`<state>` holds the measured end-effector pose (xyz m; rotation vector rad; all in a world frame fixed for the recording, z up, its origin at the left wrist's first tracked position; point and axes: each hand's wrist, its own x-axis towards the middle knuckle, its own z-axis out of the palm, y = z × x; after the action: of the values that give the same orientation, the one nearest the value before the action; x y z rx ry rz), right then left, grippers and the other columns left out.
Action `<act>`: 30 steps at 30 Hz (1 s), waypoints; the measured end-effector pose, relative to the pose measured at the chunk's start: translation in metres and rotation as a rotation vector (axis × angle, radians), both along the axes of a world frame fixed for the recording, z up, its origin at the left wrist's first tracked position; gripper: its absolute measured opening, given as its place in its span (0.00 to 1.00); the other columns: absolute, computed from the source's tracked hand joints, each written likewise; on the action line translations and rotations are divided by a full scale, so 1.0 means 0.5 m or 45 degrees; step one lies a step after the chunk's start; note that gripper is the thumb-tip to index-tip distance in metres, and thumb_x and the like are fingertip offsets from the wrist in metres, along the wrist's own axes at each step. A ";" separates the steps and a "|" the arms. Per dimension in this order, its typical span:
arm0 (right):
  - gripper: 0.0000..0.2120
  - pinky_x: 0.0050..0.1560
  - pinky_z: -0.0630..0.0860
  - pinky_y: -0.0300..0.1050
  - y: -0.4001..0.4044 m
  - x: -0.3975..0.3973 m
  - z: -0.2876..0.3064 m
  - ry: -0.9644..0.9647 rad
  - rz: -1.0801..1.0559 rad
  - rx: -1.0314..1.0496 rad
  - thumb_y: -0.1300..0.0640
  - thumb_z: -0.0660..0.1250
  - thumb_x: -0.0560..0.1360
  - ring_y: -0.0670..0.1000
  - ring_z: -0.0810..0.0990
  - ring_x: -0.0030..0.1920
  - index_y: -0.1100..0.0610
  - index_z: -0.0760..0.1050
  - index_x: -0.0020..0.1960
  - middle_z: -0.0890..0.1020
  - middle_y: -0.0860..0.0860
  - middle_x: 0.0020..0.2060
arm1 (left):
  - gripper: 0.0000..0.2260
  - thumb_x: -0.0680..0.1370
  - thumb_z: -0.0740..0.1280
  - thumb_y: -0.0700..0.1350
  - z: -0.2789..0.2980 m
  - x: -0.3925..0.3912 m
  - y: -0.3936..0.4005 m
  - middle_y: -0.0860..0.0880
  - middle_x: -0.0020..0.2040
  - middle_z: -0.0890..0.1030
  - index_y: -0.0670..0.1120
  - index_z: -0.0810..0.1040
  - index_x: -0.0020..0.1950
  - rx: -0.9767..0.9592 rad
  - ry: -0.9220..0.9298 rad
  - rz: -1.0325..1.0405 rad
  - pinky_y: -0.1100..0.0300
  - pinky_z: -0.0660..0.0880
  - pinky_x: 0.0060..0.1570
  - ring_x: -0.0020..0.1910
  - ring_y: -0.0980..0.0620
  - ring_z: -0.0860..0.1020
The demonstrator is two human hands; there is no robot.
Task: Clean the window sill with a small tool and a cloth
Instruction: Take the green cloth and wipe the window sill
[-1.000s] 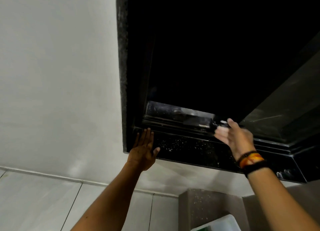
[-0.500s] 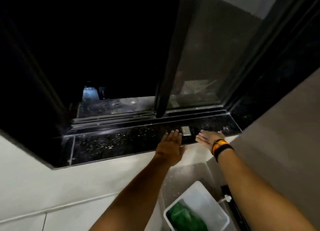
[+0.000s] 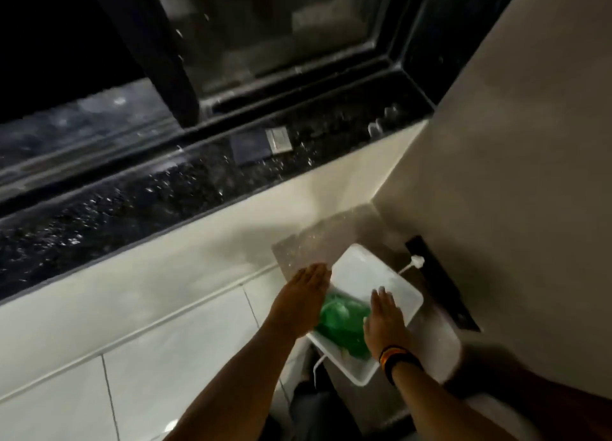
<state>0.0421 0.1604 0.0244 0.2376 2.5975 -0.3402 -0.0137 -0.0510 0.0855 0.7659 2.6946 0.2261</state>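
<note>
Head cam: both hands, left (image 3: 303,299) and right (image 3: 384,321), flat-open over the green cloth (image 3: 341,321) in white tub (image 3: 364,271), gripping nothing; grabbing cloth looks next

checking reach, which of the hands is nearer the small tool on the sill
Left. The left hand sits at the tub's left edge, below the small tool; the right hand is farther right, over the tub.

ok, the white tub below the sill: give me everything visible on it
The white tub is a shallow rectangular container that looks like plastic, with rounded corners, open-topped and set askew on a speckled ledge in the wall corner. A crumpled green cloth fills its near half; the far half is bare. The left hand is over its left rim, the right hand over the cloth. Contact is blurred.
</note>
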 end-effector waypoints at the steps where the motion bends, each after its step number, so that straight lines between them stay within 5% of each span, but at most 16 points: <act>1: 0.31 0.76 0.59 0.57 0.011 0.020 -0.033 -0.077 0.006 0.025 0.57 0.59 0.79 0.60 0.56 0.79 0.63 0.52 0.78 0.57 0.61 0.79 | 0.29 0.81 0.60 0.40 -0.035 0.014 0.009 0.39 0.81 0.57 0.39 0.54 0.81 -0.051 -0.092 -0.008 0.49 0.51 0.78 0.80 0.41 0.56; 4: 0.31 0.77 0.56 0.53 0.029 0.045 -0.113 -0.196 0.004 0.044 0.56 0.59 0.80 0.60 0.58 0.78 0.63 0.52 0.78 0.59 0.62 0.78 | 0.26 0.80 0.62 0.38 -0.124 0.040 0.031 0.36 0.76 0.66 0.36 0.63 0.77 -0.156 -0.164 -0.071 0.47 0.61 0.76 0.76 0.38 0.65; 7: 0.32 0.75 0.61 0.56 0.030 0.046 -0.192 -0.159 -0.024 0.036 0.57 0.64 0.77 0.63 0.64 0.74 0.64 0.58 0.77 0.65 0.63 0.74 | 0.23 0.71 0.73 0.36 -0.220 0.057 0.057 0.34 0.62 0.81 0.34 0.77 0.66 -0.240 -0.162 -0.222 0.44 0.76 0.64 0.62 0.36 0.80; 14: 0.17 0.58 0.76 0.56 0.023 0.011 -0.245 0.024 -0.105 0.132 0.61 0.66 0.75 0.60 0.76 0.58 0.59 0.73 0.64 0.76 0.59 0.59 | 0.12 0.75 0.67 0.39 -0.324 0.016 0.102 0.44 0.57 0.84 0.43 0.83 0.58 -0.497 0.175 -0.537 0.47 0.76 0.61 0.58 0.43 0.80; 17: 0.13 0.56 0.78 0.55 0.021 0.011 -0.202 0.047 -0.275 -0.006 0.60 0.69 0.73 0.59 0.76 0.57 0.60 0.76 0.57 0.76 0.57 0.56 | 0.07 0.77 0.70 0.42 -0.270 0.012 0.104 0.46 0.49 0.84 0.43 0.82 0.53 -0.509 0.129 -0.513 0.51 0.77 0.56 0.50 0.46 0.81; 21: 0.12 0.52 0.79 0.54 0.026 0.017 -0.073 0.178 -0.572 -0.450 0.58 0.69 0.69 0.60 0.79 0.51 0.59 0.75 0.51 0.78 0.57 0.48 | 0.10 0.74 0.75 0.44 -0.147 0.011 0.055 0.45 0.48 0.82 0.43 0.81 0.53 -0.249 -0.051 -0.151 0.53 0.81 0.43 0.42 0.47 0.83; 24: 0.09 0.38 0.71 0.29 0.014 0.004 0.099 0.333 -0.722 -0.681 0.57 0.72 0.72 0.52 0.78 0.41 0.54 0.75 0.51 0.77 0.49 0.39 | 0.11 0.78 0.70 0.45 -0.015 0.006 0.002 0.44 0.52 0.81 0.44 0.79 0.58 -0.123 -0.059 -0.018 0.49 0.83 0.39 0.43 0.43 0.84; 27: 0.12 0.39 0.76 0.40 -0.001 -0.033 0.267 0.614 -0.744 -0.830 0.43 0.70 0.71 0.56 0.81 0.46 0.48 0.78 0.49 0.81 0.51 0.42 | 0.14 0.81 0.64 0.43 0.142 -0.032 -0.037 0.43 0.58 0.80 0.45 0.75 0.67 0.005 -0.021 0.071 0.46 0.82 0.47 0.51 0.40 0.83; 30: 0.14 0.55 0.80 0.51 -0.010 -0.124 0.412 0.853 -0.643 -0.847 0.41 0.64 0.72 0.56 0.82 0.50 0.47 0.78 0.53 0.84 0.54 0.48 | 0.23 0.78 0.66 0.41 0.293 -0.085 -0.079 0.44 0.64 0.80 0.47 0.71 0.73 0.129 0.262 0.021 0.49 0.82 0.50 0.54 0.41 0.83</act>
<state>-0.0201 0.1552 0.2302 0.6168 2.8072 -1.6646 -0.0561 -0.0906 0.2322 0.8386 2.9029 0.3049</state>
